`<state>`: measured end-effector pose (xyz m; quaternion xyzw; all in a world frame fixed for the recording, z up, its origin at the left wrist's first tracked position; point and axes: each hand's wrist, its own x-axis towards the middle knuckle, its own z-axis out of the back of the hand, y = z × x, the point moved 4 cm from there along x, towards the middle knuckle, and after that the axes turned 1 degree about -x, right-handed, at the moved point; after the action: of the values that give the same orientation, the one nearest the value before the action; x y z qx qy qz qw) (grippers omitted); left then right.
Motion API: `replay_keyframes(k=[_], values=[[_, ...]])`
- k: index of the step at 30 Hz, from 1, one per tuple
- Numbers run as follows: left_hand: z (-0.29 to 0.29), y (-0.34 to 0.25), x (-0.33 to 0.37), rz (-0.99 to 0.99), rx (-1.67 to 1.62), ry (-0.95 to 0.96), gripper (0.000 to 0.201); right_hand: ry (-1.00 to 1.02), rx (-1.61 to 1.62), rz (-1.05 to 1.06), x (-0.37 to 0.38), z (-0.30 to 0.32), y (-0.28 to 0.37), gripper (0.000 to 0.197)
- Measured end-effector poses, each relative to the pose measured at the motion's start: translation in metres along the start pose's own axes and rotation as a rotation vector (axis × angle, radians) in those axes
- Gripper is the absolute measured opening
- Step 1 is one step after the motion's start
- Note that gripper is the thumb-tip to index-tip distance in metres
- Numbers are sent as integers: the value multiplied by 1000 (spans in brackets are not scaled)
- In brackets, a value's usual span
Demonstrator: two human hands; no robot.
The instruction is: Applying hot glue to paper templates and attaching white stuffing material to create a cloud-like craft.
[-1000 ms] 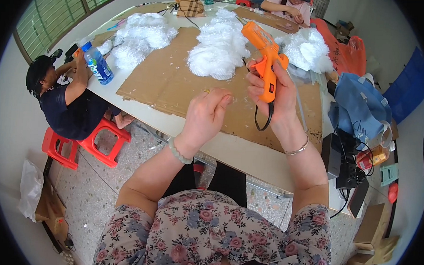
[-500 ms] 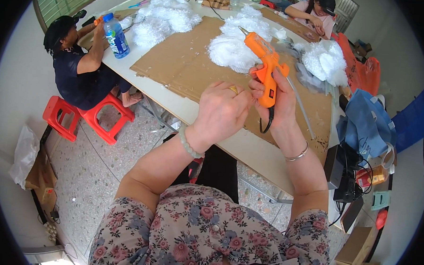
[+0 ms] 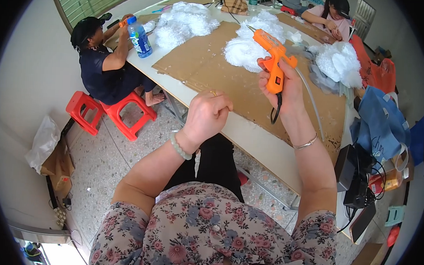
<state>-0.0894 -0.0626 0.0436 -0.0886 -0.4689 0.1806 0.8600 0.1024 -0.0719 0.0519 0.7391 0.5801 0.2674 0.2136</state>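
My right hand (image 3: 290,84) is wrapped round the handle of an orange hot glue gun (image 3: 275,52), its metal nozzle pointing up and away to the left. A long translucent glue stick (image 3: 313,100) trails from the gun's rear. The black cord (image 3: 278,109) loops from the base of its handle. Left of the gun and apart from it, my left hand (image 3: 204,114) is closed with its back toward me, above the near table edge. Whatever its fingers pinch is hidden. Brown cardboard (image 3: 205,68) lies under the gun, with white fluffy tinsel-like bundles (image 3: 246,51) on it.
More white bundles (image 3: 184,24) lie farther back, beside a blue-labelled bottle (image 3: 139,38). One person (image 3: 99,63) sits at left on a red stool (image 3: 127,114); another person (image 3: 328,19) works at the far right. A blue bag (image 3: 380,118) and black adapters (image 3: 356,188) crowd the right edge.
My left hand has drawn away from the glue gun, moving left and toward me. My right hand still grips the gun. The whole view has shifted slightly.
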Motion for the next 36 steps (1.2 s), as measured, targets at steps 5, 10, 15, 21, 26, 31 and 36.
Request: replay_keyframes(k=[5, 10, 15, 21, 26, 31, 36], values=[[-45, 23, 4, 315, -409, 140, 13, -22, -40, 105, 3, 15, 26, 35], [-76, 18, 34, 380, -530, 50, 10, -59, -3, 52, 6, 22, 21, 31], [-81, 28, 50, 343, -541, 37, 9, -184, -67, 49, 5, 22, 12, 29], [-81, 45, 40, 377, -586, 138, 14, -154, -72, 2, 13, 28, -3, 30], [-79, 54, 34, 363, -610, 183, 11, -90, -100, -10, 12, 23, -12, 29], [-82, 60, 25, 424, -658, 185, 8, -67, -198, 17, 6, 19, -20, 28], [-84, 66, 21, 554, -911, 196, 11, -4, -276, 21, 6, 16, -19, 28]])
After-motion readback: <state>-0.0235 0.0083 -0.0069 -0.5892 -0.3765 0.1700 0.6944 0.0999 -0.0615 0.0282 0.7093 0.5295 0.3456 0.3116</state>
